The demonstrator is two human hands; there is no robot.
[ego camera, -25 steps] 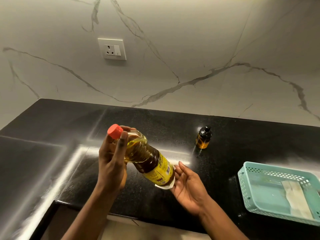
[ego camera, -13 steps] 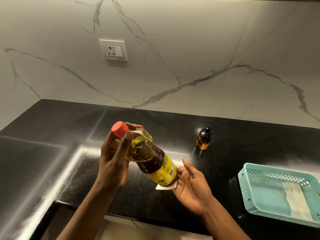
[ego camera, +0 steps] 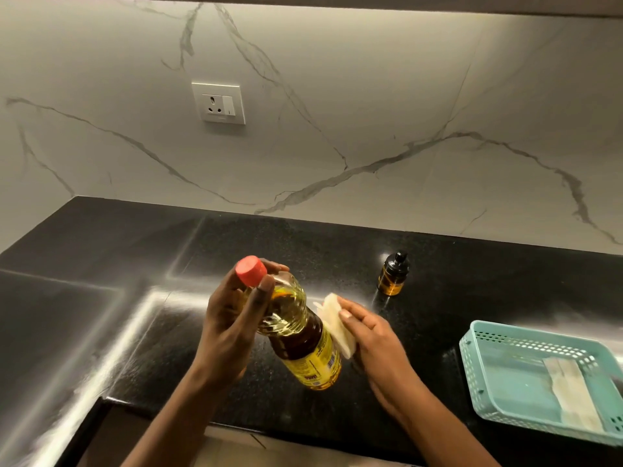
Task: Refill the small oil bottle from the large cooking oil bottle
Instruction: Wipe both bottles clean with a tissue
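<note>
The left hand [ego camera: 232, 328] holds the large cooking oil bottle [ego camera: 296, 332] in the air above the black counter [ego camera: 101, 251]. Its fingers are closed around the neck and shoulder of the bottle, just under the red cap [ego camera: 251, 270], and the cap is on. The bottle is tilted, with the cap up and to the left and the base down and to the right, toward the person. Yellow oil is visible in the clear upper part, and a yellow label covers the lower part. The right hand [ego camera: 374, 335] presses a folded white cloth or tissue [ego camera: 337, 323] against the right side of the bottle; the fingers lie flat on this cloth, pinching it against the bottle. The small oil bottle [ego camera: 392, 274] stands upright on the counter behind the right hand, apart from both hands, with its black top closed and amber oil inside. At the right edge of the counter there is a teal plastic basket [ego camera: 478, 375], and a pale strip lies in it. A white wall socket [ego camera: 218, 103] is on the marble wall.
</note>
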